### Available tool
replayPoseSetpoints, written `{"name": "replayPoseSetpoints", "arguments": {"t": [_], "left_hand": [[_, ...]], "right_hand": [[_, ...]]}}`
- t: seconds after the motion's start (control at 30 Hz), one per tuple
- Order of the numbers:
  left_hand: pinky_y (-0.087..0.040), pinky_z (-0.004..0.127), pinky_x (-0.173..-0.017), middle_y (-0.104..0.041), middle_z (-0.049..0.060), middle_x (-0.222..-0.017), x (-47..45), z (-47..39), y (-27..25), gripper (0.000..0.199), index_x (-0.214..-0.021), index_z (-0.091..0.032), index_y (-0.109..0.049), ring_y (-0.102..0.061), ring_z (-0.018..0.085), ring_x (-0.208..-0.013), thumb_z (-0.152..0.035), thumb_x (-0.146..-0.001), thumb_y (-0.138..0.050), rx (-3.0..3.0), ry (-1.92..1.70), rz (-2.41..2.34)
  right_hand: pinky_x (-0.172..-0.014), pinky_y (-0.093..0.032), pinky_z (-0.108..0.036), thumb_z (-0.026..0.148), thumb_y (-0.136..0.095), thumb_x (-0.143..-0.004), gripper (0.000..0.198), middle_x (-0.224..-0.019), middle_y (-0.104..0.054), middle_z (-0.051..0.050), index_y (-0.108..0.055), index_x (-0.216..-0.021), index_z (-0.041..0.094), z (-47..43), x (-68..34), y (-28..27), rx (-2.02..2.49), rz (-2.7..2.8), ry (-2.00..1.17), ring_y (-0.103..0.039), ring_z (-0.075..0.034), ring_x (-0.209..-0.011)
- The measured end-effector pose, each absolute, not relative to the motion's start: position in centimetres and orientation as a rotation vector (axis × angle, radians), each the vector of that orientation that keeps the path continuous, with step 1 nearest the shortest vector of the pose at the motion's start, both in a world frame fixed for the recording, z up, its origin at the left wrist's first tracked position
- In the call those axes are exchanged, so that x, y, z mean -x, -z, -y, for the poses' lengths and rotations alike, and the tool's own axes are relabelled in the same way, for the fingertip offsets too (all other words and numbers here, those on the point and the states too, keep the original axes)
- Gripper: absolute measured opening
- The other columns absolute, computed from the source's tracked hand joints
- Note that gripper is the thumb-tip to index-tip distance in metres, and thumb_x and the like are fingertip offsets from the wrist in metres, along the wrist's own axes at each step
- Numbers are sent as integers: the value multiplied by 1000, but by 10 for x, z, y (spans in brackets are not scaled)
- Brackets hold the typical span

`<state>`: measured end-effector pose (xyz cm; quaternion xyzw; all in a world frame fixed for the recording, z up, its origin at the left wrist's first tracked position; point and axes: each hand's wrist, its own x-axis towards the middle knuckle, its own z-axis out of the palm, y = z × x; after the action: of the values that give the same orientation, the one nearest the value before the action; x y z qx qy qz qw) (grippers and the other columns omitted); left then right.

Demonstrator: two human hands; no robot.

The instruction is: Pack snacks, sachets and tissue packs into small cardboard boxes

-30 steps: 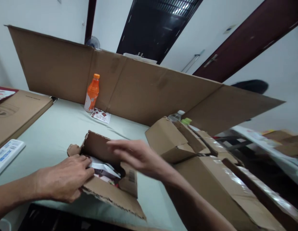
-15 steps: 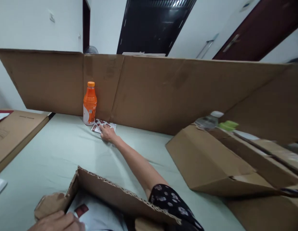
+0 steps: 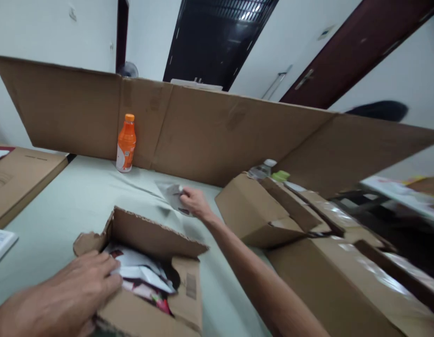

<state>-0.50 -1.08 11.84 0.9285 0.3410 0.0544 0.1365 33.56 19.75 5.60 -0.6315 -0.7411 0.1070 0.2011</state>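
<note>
My right hand [image 3: 195, 202] pinches one end of a thin flat packet [image 3: 173, 195], smeared by motion, above the pale green tabletop [image 3: 94, 192]. My left hand [image 3: 80, 285] is closed over the left wall of a small open cardboard box [image 3: 150, 234], its fingertips curled over the rim. In that box lie white packets [image 3: 143, 271] with dark red marks, and beneath them something pink and red [image 3: 161, 302]. Part of the contents is hidden by my left hand and the box walls.
An orange drink bottle [image 3: 126, 145] stands by the tall cardboard screen [image 3: 210, 135] at the back. Larger cardboard boxes [image 3: 259, 210] fill the right side, with a clear bottle [image 3: 261, 171] on them. A flat carton [image 3: 27, 182] and a white object [image 3: 2, 244] lie left.
My right hand has lifted the packet from beside the orange bottle and drawn it right and nearer. My left hand stays at the box; the view has swung right and down.
</note>
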Motion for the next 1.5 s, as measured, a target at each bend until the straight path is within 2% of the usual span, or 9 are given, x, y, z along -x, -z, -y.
{"name": "replayPoseSetpoints", "arguments": {"t": [0.23,0.33,0.5,0.6,0.83,1.03,1.13,1.3,1.5], "left_hand": [[-51,47,-103,-68,11,-125,-5,10,-124,38,-108,-20,-65,-63,32,-115,-3,-75,-57,-2706,9,-995],[-51,45,-99,-70,12,-122,-10,14,-131,34,-108,-18,-65,-65,31,-110,-4,-78,-56,-2744,33,-1012],[-52,41,-94,-71,9,-108,-12,19,-135,29,-103,-17,-66,-65,29,-103,-4,-78,-57,-2759,45,-1065],[-53,39,-89,-70,7,-100,-11,19,-130,21,-97,-18,-65,-65,27,-97,-6,-80,-58,-2764,-9,-1075],[-51,44,-110,-66,11,-136,10,43,-124,31,-115,-20,-65,-60,28,-130,-7,-90,-53,-2791,-638,-943],[-46,48,-119,-57,10,-150,42,38,-107,52,-145,-26,-49,-56,30,-139,-24,-95,-59,-2438,-1225,-1261],[-49,46,-117,-60,14,-148,38,17,-88,56,-147,-19,-48,-60,30,-136,-29,-94,-61,-2333,-1122,-1232],[-56,44,-108,-74,12,-123,27,-2,-82,32,-127,-19,-64,-66,27,-125,-29,-98,-55,-2400,-1015,-1007],[-54,45,-108,-68,13,-131,18,-9,-89,43,-140,-18,-56,-65,26,-122,-35,-101,-51,-2404,-987,-1224]], "right_hand": [[-73,-55,-33,29,-73,-78,6,-74,-69,2,-68,-76,27,-58,-356,-155,926,1446,-509,-63,-17,-70],[-62,-49,-28,22,-67,-85,10,-71,-67,2,-72,-79,27,-19,-323,-178,927,1765,-428,-58,-15,-61],[-62,-44,-27,11,-50,-90,36,-88,-77,-3,-70,-117,23,-16,-258,-158,1345,2584,-348,-69,-19,-72],[-66,-45,-27,9,-54,-89,39,-100,-80,-10,-67,-123,20,-34,-229,-134,1564,2885,-263,-75,-25,-88],[-80,-53,-32,18,-53,-97,38,-113,-79,-12,-63,-133,19,-22,-248,-117,1441,2797,-271,-75,-26,-100],[-105,-48,-46,32,-54,-97,36,-134,-70,-16,-68,-127,19,-18,-281,-128,1347,2203,98,-63,-32,-123],[-94,-51,-41,29,-57,-92,36,-119,-76,-15,-72,-123,18,-45,-280,-128,1620,2212,-136,-68,-32,-110],[-66,-49,-25,26,-57,-87,23,-78,-77,-1,-79,-89,19,-80,-280,-126,1611,2294,-445,-69,-19,-74],[-87,-54,-33,36,-42,-104,40,-110,-80,-5,-78,-114,22,-28,-295,-131,1350,2294,-494,-72,-23,-101]]}}
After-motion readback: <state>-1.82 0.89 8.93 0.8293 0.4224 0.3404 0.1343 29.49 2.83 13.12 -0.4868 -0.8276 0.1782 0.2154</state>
